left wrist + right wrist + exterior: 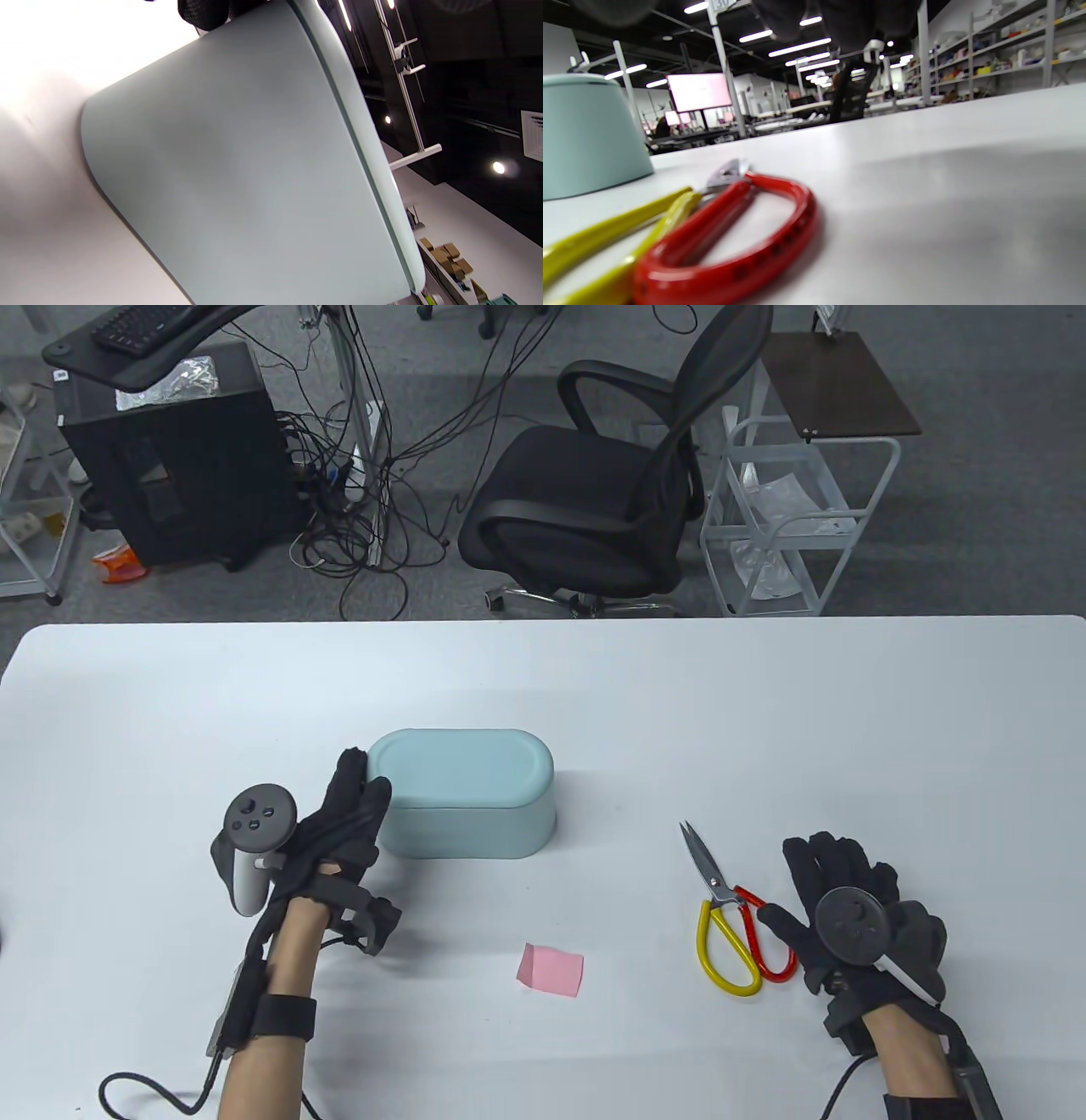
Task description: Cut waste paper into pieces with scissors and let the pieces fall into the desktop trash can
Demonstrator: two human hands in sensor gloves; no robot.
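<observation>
Pink waste paper (551,970), one corner curled up, lies on the table (764,712) near its front edge, between the hands; thin and floppy, it is best pinched at that raised corner. Closed scissors (728,918), stiff, lie flat to its right; the right hand (857,916) rests beside them, fingers loosely spread, thumb touching the red loop, the place to grip. Straight fingers of the left hand (335,836) touch the lidded trash can (465,806), whose lid blocks falling pieces.
</observation>
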